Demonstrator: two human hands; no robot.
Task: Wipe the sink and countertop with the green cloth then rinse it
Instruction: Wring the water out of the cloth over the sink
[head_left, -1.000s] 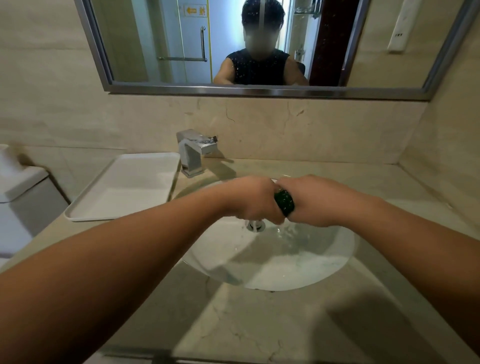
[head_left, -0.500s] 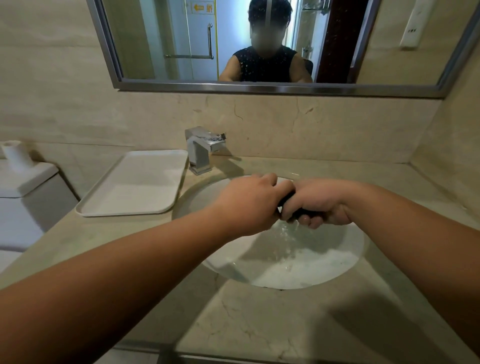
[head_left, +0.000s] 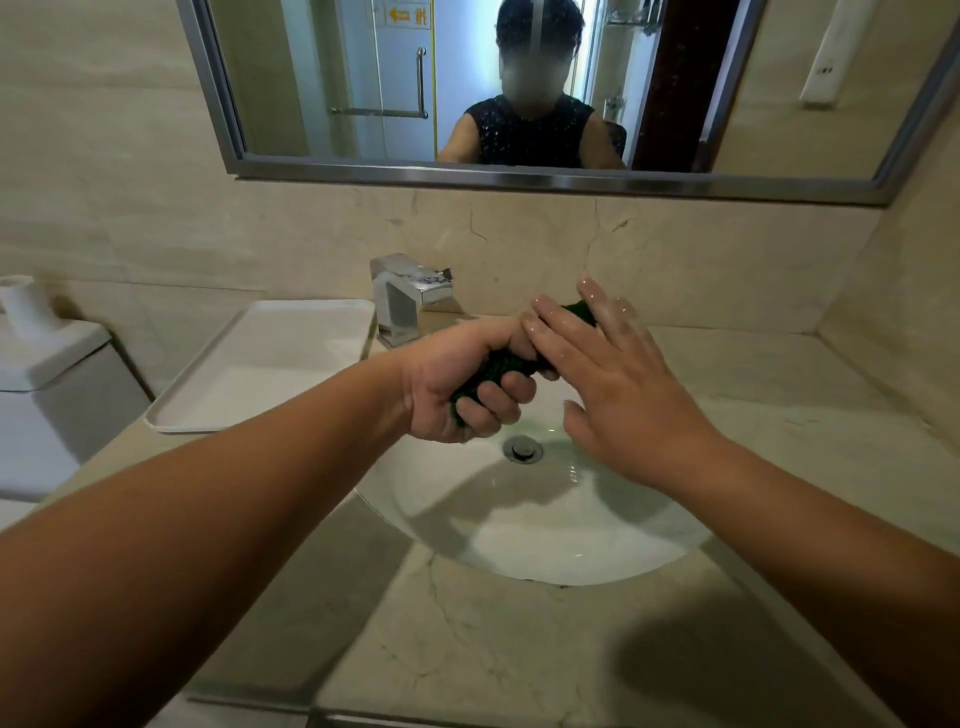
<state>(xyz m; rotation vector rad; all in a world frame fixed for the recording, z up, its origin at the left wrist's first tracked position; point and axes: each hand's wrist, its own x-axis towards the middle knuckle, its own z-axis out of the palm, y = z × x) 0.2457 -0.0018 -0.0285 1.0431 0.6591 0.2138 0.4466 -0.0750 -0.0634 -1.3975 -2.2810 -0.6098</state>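
Observation:
The green cloth is twisted into a dark, tight roll above the white oval sink. My left hand is clenched around its near end. My right hand is wet and spread flat, its fingers apart and lying over the far end of the roll without gripping it. Both hands hover above the drain. The beige marble countertop surrounds the basin. No water is visibly running from the chrome faucet.
A white tray lies on the counter left of the faucet. A toilet tank stands at the far left. A mirror hangs on the wall behind, and a side wall closes off the right.
My right hand has let go of the cloth and spread its fingers. The left hand keeps the twisted roll and has turned it upward. The trickle of squeezed water has stopped.

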